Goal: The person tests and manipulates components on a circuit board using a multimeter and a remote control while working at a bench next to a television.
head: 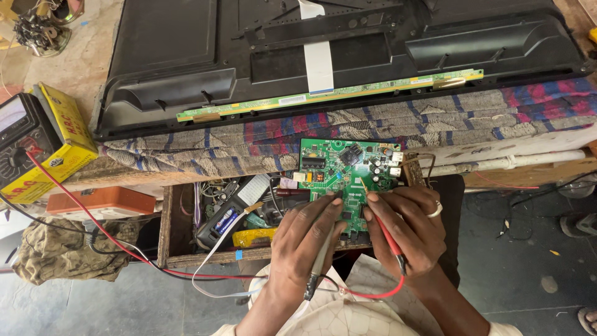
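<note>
A green circuit board [339, 171] rests against the edge of the bench, tilted toward me. My left hand [301, 239] holds a grey-black test probe [318, 264] with its tip at the board's lower middle. A red test probe [385, 233] sits in my right hand [407, 227], which wears a ring, and its metal tip touches the board near the capacitors. Red and black leads run left to an analogue multimeter [18, 140] on the bench.
A flat television lies face down with its black back panel [348, 43], a long green strip board [329, 94] and a white ribbon cable [318, 59], on a patterned cloth [373, 127]. Below is an open wooden drawer [211, 221] of tools. A yellow box [65, 140] stands at left.
</note>
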